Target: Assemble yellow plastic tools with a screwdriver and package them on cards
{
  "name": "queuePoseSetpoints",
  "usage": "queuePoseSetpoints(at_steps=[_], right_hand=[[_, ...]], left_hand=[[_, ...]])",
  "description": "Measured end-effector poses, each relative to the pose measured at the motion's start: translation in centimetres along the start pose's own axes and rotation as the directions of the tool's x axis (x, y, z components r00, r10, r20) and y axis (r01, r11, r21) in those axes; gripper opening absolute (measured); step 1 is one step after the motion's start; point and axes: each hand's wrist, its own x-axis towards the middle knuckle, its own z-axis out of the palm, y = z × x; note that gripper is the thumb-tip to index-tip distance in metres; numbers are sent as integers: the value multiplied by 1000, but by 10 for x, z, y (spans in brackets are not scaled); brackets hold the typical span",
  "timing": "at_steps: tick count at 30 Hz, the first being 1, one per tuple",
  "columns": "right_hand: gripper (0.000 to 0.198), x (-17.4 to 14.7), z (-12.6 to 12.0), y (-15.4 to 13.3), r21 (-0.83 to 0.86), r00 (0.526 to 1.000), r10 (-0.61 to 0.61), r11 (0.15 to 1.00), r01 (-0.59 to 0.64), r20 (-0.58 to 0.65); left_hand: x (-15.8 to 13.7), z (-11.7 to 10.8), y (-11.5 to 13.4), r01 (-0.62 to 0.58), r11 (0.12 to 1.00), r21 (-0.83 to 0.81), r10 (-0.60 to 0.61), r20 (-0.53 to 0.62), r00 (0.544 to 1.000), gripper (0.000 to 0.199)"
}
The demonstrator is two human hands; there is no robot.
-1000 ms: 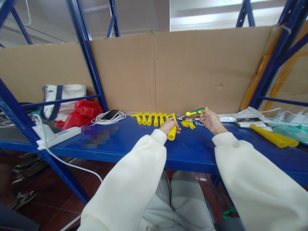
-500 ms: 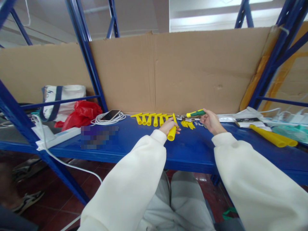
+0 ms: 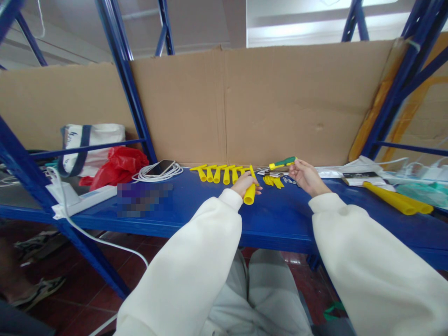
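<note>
My left hand (image 3: 243, 183) is closed round a yellow T-shaped piece with a hollow tube handle (image 3: 249, 194), its open end facing me and its crossbar pointing away. In my right hand (image 3: 307, 177), the fingertips pinch the end of a green and yellow screwdriver (image 3: 283, 163). It slants down to the left, its tip towards the held piece; I cannot tell whether they touch. A row of similar yellow T-shaped pieces (image 3: 216, 175) lies left of my left hand. Between the hands are several small flat yellow parts (image 3: 274, 181).
The blue shelf (image 3: 196, 205) has a cardboard wall (image 3: 280, 102) behind it. Left are a phone (image 3: 160, 167) on a coiled white cable, a red bag (image 3: 121, 164) and a white power strip (image 3: 93, 199). Yellow tubes (image 3: 394, 198) and a green bag (image 3: 423, 192) lie right.
My right hand has moved slightly left and the screwdriver's handle end has risen, so it slants more. My left hand and its yellow piece stay nearly still.
</note>
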Motion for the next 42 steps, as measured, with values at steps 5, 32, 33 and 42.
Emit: queuePoseSetpoints(at_steps=[5,32,33,42], right_hand=[[32,3,-3,2,10,997,12,1000,-11,-73],[35,2,-4,4,-93,999,33,995,-34,-10],[35,2,-4,5,-98,1000,31,995,-31,-4],[44,4,-3,5,-73,992,-17,997,8,-126]], left_hand=[[-3,2,0,-10,1000,5,10,-1,1000,66],[0,1,-2,-13,999,-31,11,-47,999,67],[-1,1,-2,-15,999,-34,13,-55,998,66],[-7,3,1,-22,1000,-18,22,-22,1000,63]])
